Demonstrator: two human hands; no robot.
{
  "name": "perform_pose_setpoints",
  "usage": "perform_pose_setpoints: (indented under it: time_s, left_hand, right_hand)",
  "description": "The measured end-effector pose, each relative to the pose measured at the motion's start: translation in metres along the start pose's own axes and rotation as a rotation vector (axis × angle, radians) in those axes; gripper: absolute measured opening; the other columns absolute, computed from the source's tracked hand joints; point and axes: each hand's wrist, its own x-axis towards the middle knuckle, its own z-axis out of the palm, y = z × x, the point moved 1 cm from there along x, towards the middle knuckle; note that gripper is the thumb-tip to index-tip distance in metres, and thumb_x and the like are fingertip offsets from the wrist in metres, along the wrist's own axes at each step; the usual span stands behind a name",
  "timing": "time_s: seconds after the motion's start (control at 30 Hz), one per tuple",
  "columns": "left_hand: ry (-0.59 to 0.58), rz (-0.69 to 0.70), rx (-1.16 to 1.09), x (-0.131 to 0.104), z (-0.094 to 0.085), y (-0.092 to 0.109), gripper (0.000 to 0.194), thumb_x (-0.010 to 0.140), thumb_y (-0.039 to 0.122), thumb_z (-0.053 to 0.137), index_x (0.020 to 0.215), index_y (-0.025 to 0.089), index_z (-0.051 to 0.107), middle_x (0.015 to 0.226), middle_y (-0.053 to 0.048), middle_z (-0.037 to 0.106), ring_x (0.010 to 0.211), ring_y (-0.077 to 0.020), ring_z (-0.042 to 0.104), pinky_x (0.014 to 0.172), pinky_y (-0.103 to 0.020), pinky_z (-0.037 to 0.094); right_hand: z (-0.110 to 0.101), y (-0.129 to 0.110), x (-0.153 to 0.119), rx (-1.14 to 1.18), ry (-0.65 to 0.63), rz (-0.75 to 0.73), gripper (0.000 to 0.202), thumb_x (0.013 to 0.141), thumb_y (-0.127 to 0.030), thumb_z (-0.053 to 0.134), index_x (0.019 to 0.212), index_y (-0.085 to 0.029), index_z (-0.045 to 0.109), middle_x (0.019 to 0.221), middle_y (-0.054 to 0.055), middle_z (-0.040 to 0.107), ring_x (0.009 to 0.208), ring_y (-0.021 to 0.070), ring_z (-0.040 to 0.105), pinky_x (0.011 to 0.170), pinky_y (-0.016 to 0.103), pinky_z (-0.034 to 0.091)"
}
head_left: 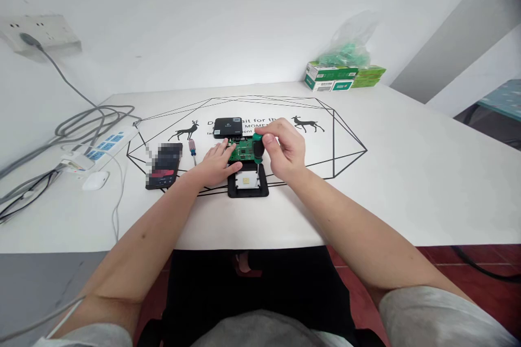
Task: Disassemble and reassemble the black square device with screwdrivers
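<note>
A green circuit board lies at the top of an open black casing, whose lower part holds a silvery plate. My right hand grips the green and black handle of a screwdriver, which stands upright with its shaft pointing down at the right side of the casing. Fingers spread, my left hand rests on the left edge of the board and casing. Just behind them sits a black box. A second screwdriver with a clear handle lies left of my left hand.
A phone, a white mouse and a power strip with tangled cables are on the left. Green and white boxes under a plastic bag stand at the back right of the white table.
</note>
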Motion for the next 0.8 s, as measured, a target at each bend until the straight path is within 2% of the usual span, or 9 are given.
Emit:
perform_pose_setpoints:
  time_s: [0.13,0.3,0.4,0.47,0.53,0.6,0.67,0.73,0.8]
  left_hand:
    - [-0.020,0.002,0.010,0.000,-0.001,0.002,0.105,0.105,0.088,0.025,0.183,0.018,0.019,0.191,-0.014,0.000,0.177,-0.0419,0.008,0.140,-0.058,0.016]
    - [0.001,-0.003,0.005,0.000,0.000,0.002,0.102,0.105,0.086,0.028,0.183,0.020,0.021,0.192,-0.013,0.002,0.176,-0.0440,0.009,0.139,-0.059,0.017]
    - [0.001,-0.009,0.004,-0.001,0.000,0.002,0.101,0.106,0.084,0.030,0.183,0.019,0.022,0.192,-0.014,0.003,0.176,-0.0448,0.010,0.139,-0.059,0.018]
    - [0.002,-0.005,0.002,-0.001,-0.001,0.002,0.101,0.106,0.084,0.030,0.183,0.019,0.022,0.191,-0.014,0.003,0.176,-0.0448,0.009,0.139,-0.060,0.018]
    - [0.000,0.001,-0.003,-0.001,-0.001,0.002,0.102,0.106,0.086,0.029,0.183,0.020,0.022,0.192,-0.014,0.002,0.176,-0.0451,0.009,0.139,-0.061,0.018]
    - [-0.008,0.006,-0.009,-0.002,-0.002,0.002,0.103,0.105,0.087,0.028,0.183,0.021,0.021,0.192,-0.013,0.001,0.176,-0.0457,0.010,0.139,-0.061,0.017]
    - [-0.020,0.001,-0.008,-0.002,-0.002,0.003,0.103,0.105,0.087,0.027,0.184,0.020,0.019,0.192,-0.013,-0.003,0.176,-0.0462,0.008,0.139,-0.062,0.016]
    - [-0.028,-0.008,-0.003,-0.001,-0.002,0.004,0.104,0.106,0.085,0.026,0.184,0.018,0.017,0.191,-0.014,-0.005,0.176,-0.0460,0.006,0.139,-0.061,0.015]
    - [-0.027,-0.009,0.001,-0.001,-0.002,0.004,0.104,0.106,0.084,0.027,0.184,0.017,0.017,0.191,-0.014,-0.004,0.176,-0.0455,0.005,0.139,-0.060,0.014]
  right_hand:
    - [-0.001,0.002,0.003,0.007,0.040,-0.034,0.019,0.111,-0.040,0.059,0.104,-0.028,0.072,0.086,0.003,0.067,0.079,0.0206,0.063,0.072,0.043,0.054]
    - [0.006,0.007,-0.001,0.169,0.013,0.095,0.021,0.104,-0.048,0.071,0.104,-0.029,0.062,0.115,0.007,0.070,0.101,0.0238,0.072,0.079,0.045,0.062]
    - [0.010,0.007,-0.007,0.268,0.012,0.209,0.029,0.101,-0.046,0.078,0.104,-0.030,0.055,0.124,0.006,0.073,0.086,0.0180,0.074,0.071,0.039,0.062]
    - [0.011,0.006,-0.011,0.265,0.026,0.261,0.034,0.098,-0.047,0.082,0.102,-0.030,0.053,0.121,0.004,0.077,0.076,0.0152,0.073,0.066,0.036,0.060]
    - [0.011,0.005,-0.012,0.230,0.058,0.289,0.038,0.095,-0.049,0.086,0.100,-0.029,0.054,0.113,0.003,0.081,0.078,0.0164,0.075,0.066,0.036,0.060]
    - [0.009,0.003,-0.012,0.200,0.071,0.267,0.037,0.093,-0.051,0.088,0.099,-0.029,0.058,0.107,0.003,0.083,0.087,0.0200,0.079,0.070,0.037,0.063]
    - [0.006,0.001,-0.009,0.186,0.040,0.195,0.030,0.096,-0.052,0.084,0.101,-0.029,0.067,0.106,0.006,0.085,0.096,0.0238,0.082,0.074,0.040,0.066]
    - [0.003,0.000,-0.006,0.165,-0.019,0.114,0.022,0.104,-0.050,0.073,0.106,-0.029,0.075,0.109,0.008,0.086,0.104,0.0264,0.083,0.081,0.044,0.068]
    - [0.000,-0.001,-0.003,0.144,-0.078,0.063,0.025,0.110,-0.046,0.060,0.111,-0.029,0.079,0.111,0.009,0.086,0.107,0.0272,0.082,0.089,0.049,0.069]
